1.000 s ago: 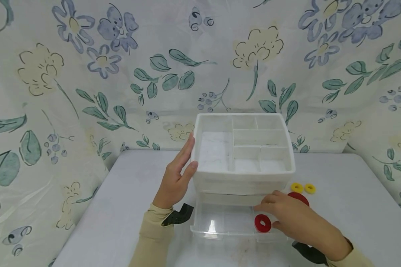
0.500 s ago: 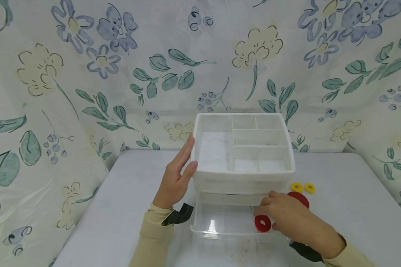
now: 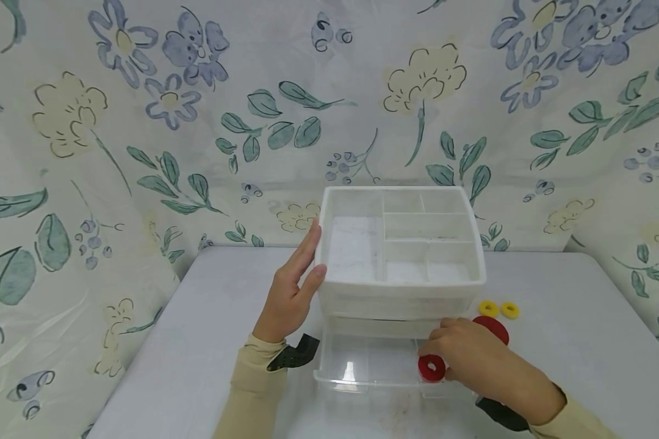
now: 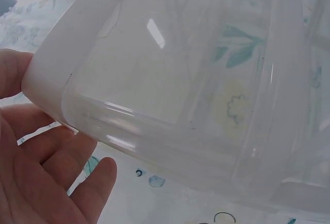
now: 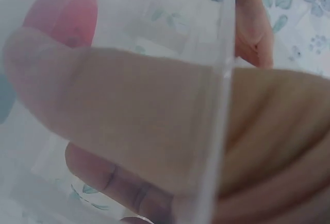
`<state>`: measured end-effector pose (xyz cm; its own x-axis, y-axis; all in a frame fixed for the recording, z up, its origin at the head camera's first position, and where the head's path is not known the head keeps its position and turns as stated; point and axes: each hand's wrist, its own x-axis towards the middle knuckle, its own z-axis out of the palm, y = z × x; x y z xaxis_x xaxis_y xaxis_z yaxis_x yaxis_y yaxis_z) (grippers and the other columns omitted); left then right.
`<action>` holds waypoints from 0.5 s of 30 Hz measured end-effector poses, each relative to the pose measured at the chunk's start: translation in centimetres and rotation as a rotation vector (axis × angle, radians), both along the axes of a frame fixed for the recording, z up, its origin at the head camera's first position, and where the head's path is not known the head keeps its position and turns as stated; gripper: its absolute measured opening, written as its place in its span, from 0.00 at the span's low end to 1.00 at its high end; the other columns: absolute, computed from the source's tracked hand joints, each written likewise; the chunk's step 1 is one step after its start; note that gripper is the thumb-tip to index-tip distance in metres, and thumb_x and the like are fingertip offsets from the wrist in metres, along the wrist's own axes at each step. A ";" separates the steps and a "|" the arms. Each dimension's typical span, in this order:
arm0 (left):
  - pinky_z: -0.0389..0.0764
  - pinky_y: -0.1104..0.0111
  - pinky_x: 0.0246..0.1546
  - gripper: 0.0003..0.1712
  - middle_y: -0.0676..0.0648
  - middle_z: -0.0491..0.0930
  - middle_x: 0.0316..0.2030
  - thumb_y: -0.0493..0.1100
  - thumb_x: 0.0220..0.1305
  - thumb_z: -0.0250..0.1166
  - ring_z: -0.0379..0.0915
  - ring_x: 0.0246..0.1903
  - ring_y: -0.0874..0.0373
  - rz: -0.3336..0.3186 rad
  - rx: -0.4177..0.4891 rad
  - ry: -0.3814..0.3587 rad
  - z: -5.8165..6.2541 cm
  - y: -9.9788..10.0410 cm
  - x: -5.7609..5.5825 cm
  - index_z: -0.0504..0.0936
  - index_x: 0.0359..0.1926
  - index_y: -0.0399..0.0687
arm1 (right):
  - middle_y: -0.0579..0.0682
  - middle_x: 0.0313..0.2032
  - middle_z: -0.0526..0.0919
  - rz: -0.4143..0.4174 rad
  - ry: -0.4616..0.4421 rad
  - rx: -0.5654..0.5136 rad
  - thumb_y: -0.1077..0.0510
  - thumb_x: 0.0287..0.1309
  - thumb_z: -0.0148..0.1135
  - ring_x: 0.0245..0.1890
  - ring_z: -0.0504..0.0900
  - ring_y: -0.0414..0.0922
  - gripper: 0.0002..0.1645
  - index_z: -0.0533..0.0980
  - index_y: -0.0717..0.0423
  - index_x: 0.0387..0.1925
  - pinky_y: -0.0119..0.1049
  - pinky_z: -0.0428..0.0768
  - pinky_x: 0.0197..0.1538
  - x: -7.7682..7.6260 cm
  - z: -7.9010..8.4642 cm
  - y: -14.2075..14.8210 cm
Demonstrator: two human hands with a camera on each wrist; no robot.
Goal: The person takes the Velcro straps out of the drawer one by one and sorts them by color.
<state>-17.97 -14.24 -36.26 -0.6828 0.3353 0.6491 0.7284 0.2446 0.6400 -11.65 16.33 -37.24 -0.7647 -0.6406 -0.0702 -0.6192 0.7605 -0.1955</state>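
Observation:
In the head view a white desktop organizer (image 3: 401, 299) has its clear lower drawer (image 3: 373, 360) pulled out. A small thick red ring (image 3: 431, 368) is at the right part of that drawer. My right hand (image 3: 480, 360) reaches over the drawer's right side, its thumb and fingers close around the ring. Through clear plastic in the right wrist view, the thumb's tip overlaps the red ring (image 5: 67, 15). My left hand (image 3: 290, 292) rests along the organizer's left side, fingers fairly straight. The left wrist view shows this hand (image 4: 46, 167) beside the clear and white casing (image 4: 56, 64).
Two small yellow rings (image 3: 487, 308) lie on the white table (image 3: 571, 341) right of the organizer. A larger red round piece (image 3: 491, 329) is partly hidden behind my right hand. Divided compartments (image 3: 406, 262) form the organizer's top. A floral sheet (image 3: 362, 122) hangs behind the table.
The right hand has lowered a little and its fingers have drawn in around the red ring. The left hand, organizer and drawer look the same.

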 end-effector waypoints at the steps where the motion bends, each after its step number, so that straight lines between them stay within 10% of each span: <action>1: 0.56 0.63 0.73 0.35 0.47 0.49 0.79 0.31 0.75 0.53 0.45 0.77 0.51 0.001 0.000 -0.002 0.0 0.0 0.0 0.54 0.78 0.42 | 0.41 0.34 0.87 -0.009 -0.006 -0.003 0.58 0.33 0.87 0.37 0.80 0.43 0.24 0.88 0.45 0.38 0.43 0.86 0.46 0.0 0.0 0.0; 15: 0.55 0.64 0.73 0.36 0.47 0.49 0.78 0.29 0.73 0.53 0.46 0.77 0.51 0.009 0.001 -0.001 0.0 0.0 0.1 0.54 0.78 0.41 | 0.43 0.44 0.85 -0.065 -0.086 -0.135 0.57 0.40 0.84 0.45 0.81 0.46 0.26 0.85 0.46 0.46 0.42 0.86 0.45 0.5 0.6 0.8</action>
<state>-17.87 -14.21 -36.25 -0.6866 0.3286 0.6485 0.7255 0.2510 0.6409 -11.19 17.11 -36.68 -0.7996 -0.5982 -0.0534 -0.5464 0.7615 -0.3486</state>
